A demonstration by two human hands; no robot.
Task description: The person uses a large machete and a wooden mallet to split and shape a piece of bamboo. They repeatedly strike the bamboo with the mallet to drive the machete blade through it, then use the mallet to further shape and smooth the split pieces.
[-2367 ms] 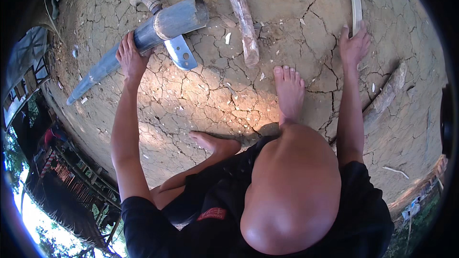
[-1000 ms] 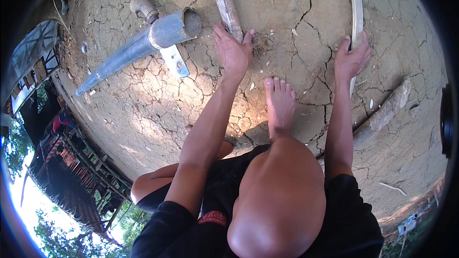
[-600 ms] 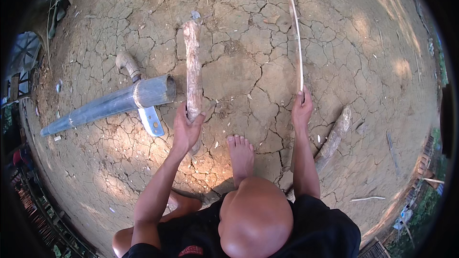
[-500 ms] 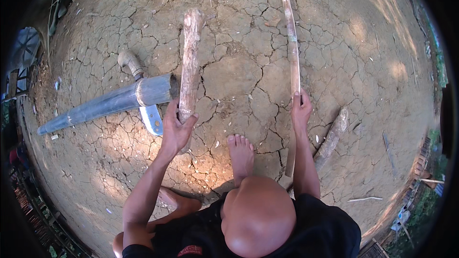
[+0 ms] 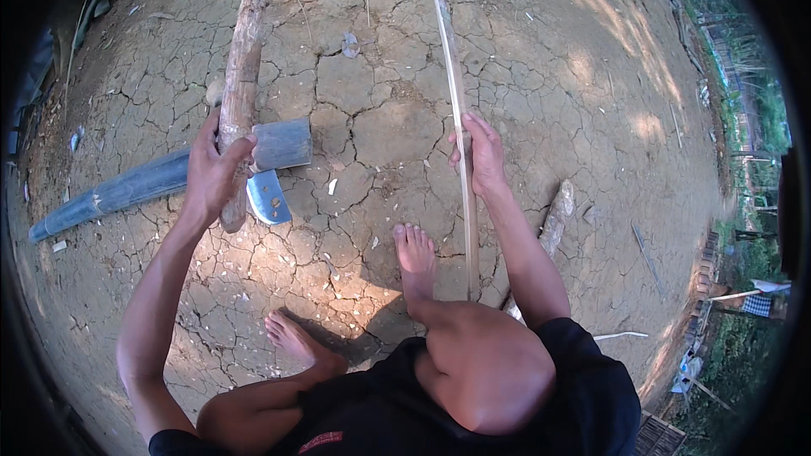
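- The strip's (image 5: 452, 93) top runs out of view; its lower end is hidden behind the knee.
- A blade (image 5: 269, 196) pokes out below the pipe (image 5: 169, 177), its handle probably hidden behind the stick (image 5: 243, 76).
- The left hand (image 5: 215, 171) is clamped on the stick, now lifted off the ground (image 5: 380, 127); a moment ago it lay flat.
- The right hand (image 5: 481, 152) is closed around the upright strip.

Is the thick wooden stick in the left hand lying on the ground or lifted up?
Lifted. The left hand is closed around the thick wooden stick near its lower end, and that end hangs above the cracked ground.
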